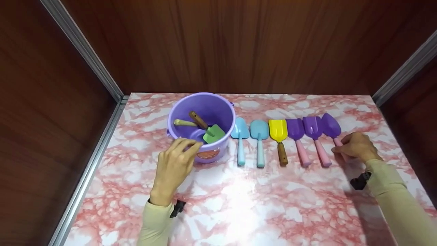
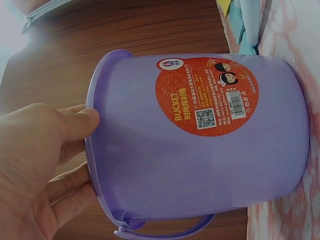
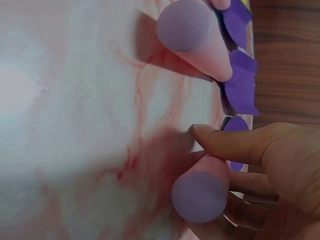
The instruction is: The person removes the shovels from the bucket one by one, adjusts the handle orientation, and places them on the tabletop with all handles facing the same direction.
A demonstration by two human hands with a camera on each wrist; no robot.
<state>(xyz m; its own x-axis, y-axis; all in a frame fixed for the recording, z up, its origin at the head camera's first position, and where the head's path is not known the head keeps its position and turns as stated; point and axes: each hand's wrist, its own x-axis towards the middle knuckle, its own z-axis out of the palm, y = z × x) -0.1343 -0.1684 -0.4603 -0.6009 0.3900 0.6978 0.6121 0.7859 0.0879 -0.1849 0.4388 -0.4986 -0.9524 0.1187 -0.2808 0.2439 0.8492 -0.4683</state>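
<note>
The bucket is held at the rim by the left hand. The rightmost shovel appears to be gripped at its handle by the right hand.

1. I am working in a booth-like enclosure; whether it is serving a lab or a workshop, I am not making out.
2. Dark wood-grain panels are standing beyond my left hand and right hand, and outward of each.
3. Metal strips are edging the corners beyond them.
4. A red-and-white marbled tabletop is stretching beneath both hands.
</note>
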